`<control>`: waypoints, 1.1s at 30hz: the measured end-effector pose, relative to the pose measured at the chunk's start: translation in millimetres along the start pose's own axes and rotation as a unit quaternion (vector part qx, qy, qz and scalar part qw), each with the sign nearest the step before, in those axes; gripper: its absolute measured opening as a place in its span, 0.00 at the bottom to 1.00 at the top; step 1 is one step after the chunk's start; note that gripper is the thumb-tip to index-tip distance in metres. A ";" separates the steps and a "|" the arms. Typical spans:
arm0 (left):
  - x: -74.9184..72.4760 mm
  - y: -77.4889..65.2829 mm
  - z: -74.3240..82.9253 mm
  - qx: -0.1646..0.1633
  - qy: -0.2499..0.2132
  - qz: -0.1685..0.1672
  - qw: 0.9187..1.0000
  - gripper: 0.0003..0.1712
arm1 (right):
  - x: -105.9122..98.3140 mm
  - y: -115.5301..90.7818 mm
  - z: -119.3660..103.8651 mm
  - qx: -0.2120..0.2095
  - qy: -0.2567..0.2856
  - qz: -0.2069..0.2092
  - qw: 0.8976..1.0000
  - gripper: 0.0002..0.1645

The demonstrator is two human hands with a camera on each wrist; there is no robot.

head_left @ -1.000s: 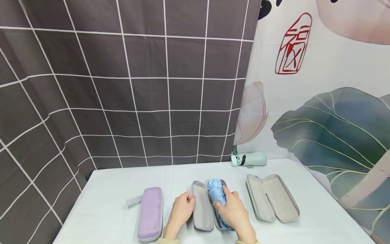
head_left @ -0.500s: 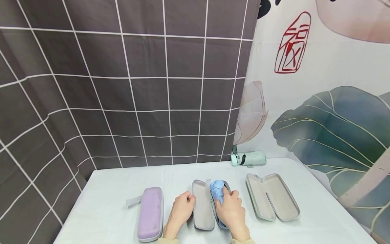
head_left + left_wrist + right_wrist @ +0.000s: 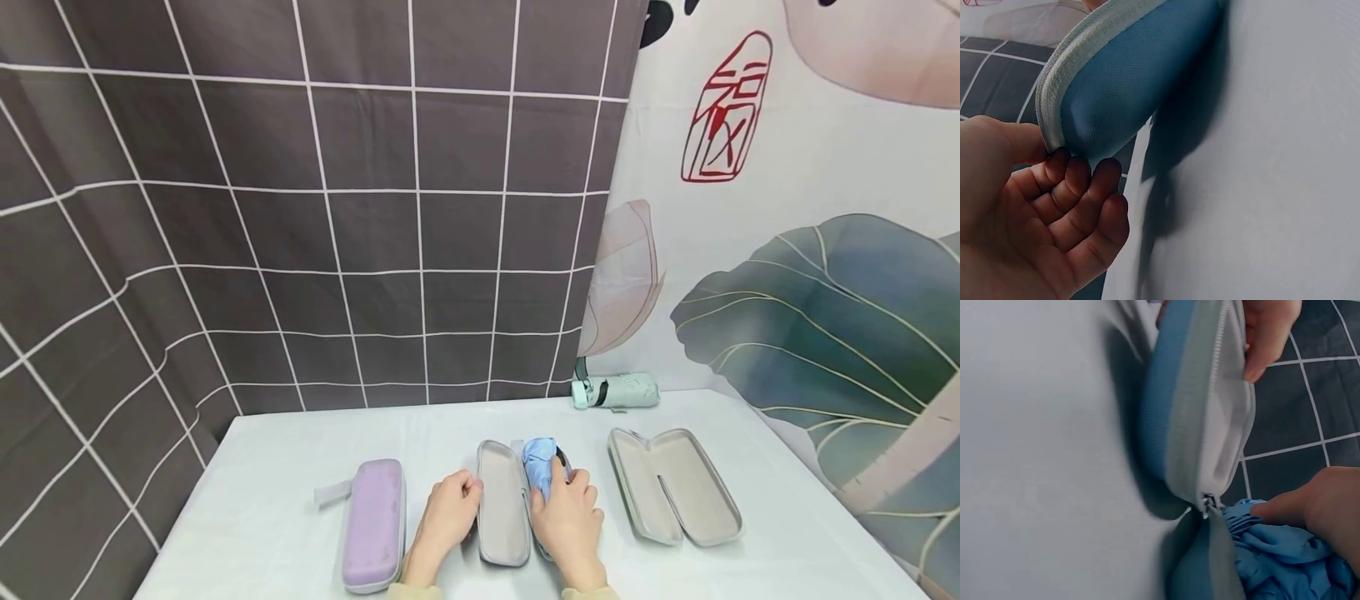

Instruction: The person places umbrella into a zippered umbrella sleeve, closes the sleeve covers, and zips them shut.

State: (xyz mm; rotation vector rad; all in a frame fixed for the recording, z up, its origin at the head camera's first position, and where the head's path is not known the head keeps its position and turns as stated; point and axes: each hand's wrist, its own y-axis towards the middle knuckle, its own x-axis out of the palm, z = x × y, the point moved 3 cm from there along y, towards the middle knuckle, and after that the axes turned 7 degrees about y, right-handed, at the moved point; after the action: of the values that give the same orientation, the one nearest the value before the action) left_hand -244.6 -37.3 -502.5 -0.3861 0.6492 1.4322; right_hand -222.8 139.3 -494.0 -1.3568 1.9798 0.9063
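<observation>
A blue zip case (image 3: pixel 504 504) with a grey lining lies unfolded in front of me. My left hand (image 3: pixel 447 510) pinches the outer edge of its left half; the left wrist view shows thumb and fingertips on the rim of the blue shell (image 3: pixel 1129 81). In the right half lies a bundled blue folded umbrella (image 3: pixel 538 460). My right hand (image 3: pixel 568 517) grips it from above, hiding its near part. In the right wrist view the thumb (image 3: pixel 1288 506) lies on the crumpled blue fabric (image 3: pixel 1291 550), beside the zipper.
A closed purple case (image 3: pixel 373 525) with a strap lies to the left. On the right another case (image 3: pixel 693 487) lies unfolded, grey inside. A mint folded umbrella (image 3: pixel 621 390) lies at the back edge of the white table (image 3: pixel 277 467).
My right hand has moved slightly left and lowered the blue umbrella into the case's right half; its near end no longer sticks out. My left hand keeps its hold.
</observation>
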 end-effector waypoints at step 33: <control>2.2 -1.3 7.7 0.005 -0.007 -0.002 1.000 0.17 | -25.7 24.6 30.5 0.030 0.203 -0.093 0.974 0.27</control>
State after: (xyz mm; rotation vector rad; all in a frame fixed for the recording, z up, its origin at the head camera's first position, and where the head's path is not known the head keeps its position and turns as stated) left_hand -241.9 -31.0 -498.1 -0.3685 0.6439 1.4258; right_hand -235.3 183.9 -487.7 -1.7682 2.1032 0.5061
